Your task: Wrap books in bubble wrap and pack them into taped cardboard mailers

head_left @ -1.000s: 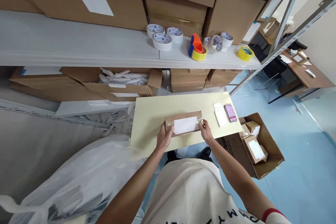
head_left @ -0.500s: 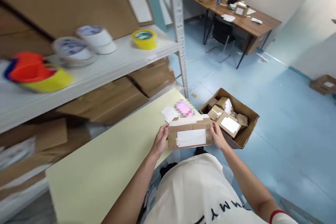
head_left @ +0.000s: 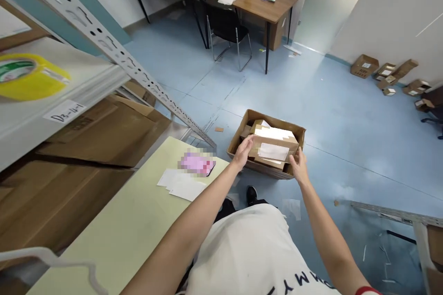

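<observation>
A small brown parcel (head_left: 273, 150) with a white label lies inside the open cardboard box (head_left: 238, 136) on the blue floor, on top of other parcels. My left hand (head_left: 242, 153) is at the parcel's left end and my right hand (head_left: 298, 166) at its right end. Both hands have their fingers loosely apart at the parcel's ends, and whether they still touch it I cannot tell.
A pale yellow table (head_left: 131, 230) carries white slips (head_left: 180, 184) and a pink item (head_left: 197, 164). Metal shelving (head_left: 114, 50) with yellow tape (head_left: 27, 76) and cartons stands left. A wooden desk (head_left: 242, 0) and chair (head_left: 226, 27) are beyond; small boxes (head_left: 387, 76) line the far wall.
The parcel went from the table, held at both ends, rightward and down into the floor box. My view swung right, away from the shelves.
</observation>
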A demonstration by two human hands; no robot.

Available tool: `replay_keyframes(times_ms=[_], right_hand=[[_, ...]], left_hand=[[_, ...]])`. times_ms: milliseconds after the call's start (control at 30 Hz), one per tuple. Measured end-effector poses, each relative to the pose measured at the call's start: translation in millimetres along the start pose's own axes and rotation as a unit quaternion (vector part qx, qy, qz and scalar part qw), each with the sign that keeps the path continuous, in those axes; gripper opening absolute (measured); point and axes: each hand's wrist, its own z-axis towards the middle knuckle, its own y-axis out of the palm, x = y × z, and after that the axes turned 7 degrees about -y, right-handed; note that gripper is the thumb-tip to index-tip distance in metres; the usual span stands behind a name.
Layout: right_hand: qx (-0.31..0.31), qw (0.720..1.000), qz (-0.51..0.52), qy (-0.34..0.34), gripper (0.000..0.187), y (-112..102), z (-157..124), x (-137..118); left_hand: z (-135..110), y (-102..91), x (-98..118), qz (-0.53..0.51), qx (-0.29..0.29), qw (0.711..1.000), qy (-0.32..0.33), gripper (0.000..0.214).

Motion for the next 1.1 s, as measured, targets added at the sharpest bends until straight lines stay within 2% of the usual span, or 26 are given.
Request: replay_keyframes(times_ms=[67,100,167,267,367,467,567,667,767,900,1000,1100], right_hand=[[0.034,0.999,-0.011,-0.005,0.085,3.3,-8.1,-2.9],[0.032,0.999,-0.018,-0.019,0.087,7.2,-13.3,-4.5],[0.003,0.999,-0.019,-0.049,0.085,17.4,-24.1,-6.1],[-0.051,0.995,-0.012,-0.080,0.079,33.5,-35.8,-2.6],[-0.108,0.989,-0.001,-0.106,0.075,47.8,-37.0,3.7],[-0.194,0.972,0.034,-0.125,0.071,64.1,-30.1,2.1],[-0.282,0.946,0.063,-0.144,0.068,84.1,-23.6,-13.6],[-0.346,0.918,0.057,-0.186,0.064,105.7,-24.2,-38.3],[-0.417,0.872,0.049,-0.252,0.059,126.8,-34.4,-62.4],[-0.524,0.783,0.026,-0.333,0.053,152.9,-62.9,-87.6],[-0.582,0.713,-0.021,-0.391,0.050,169.0,-96.0,-105.9],[-0.611,0.644,-0.078,-0.455,0.048,178.3,-139.7,-127.5]], left_hand=[[2.7,5.4,1.0,0.041,-0.004,0.999,0.020,0.084],[0.0,4.9,-0.8,0.060,-0.007,0.998,0.021,0.085],[-12.0,-2.1,-9.7,0.076,-0.004,0.997,0.013,0.085],[-40.9,-22.8,-34.5,0.058,0.054,0.997,-0.006,0.078],[-78.2,-45.8,-65.0,0.010,0.138,0.989,-0.047,0.072],[-122.5,-64.6,-93.6,-0.046,0.213,0.969,-0.114,0.073],[-171.7,-77.3,-117.3,-0.076,0.289,0.940,-0.165,0.072],[-218.7,-82.7,-133.6,-0.090,0.368,0.907,-0.184,0.069],[-258.2,-81.5,-139.1,-0.104,0.434,0.875,-0.187,0.064],[-304.6,-72.4,-136.2,-0.104,0.485,0.849,-0.185,0.055],[-345.1,-63.1,-138.1,-0.098,0.499,0.842,-0.182,0.052],[-395.7,-54.2,-149.3,-0.094,0.518,0.830,-0.188,0.049]])
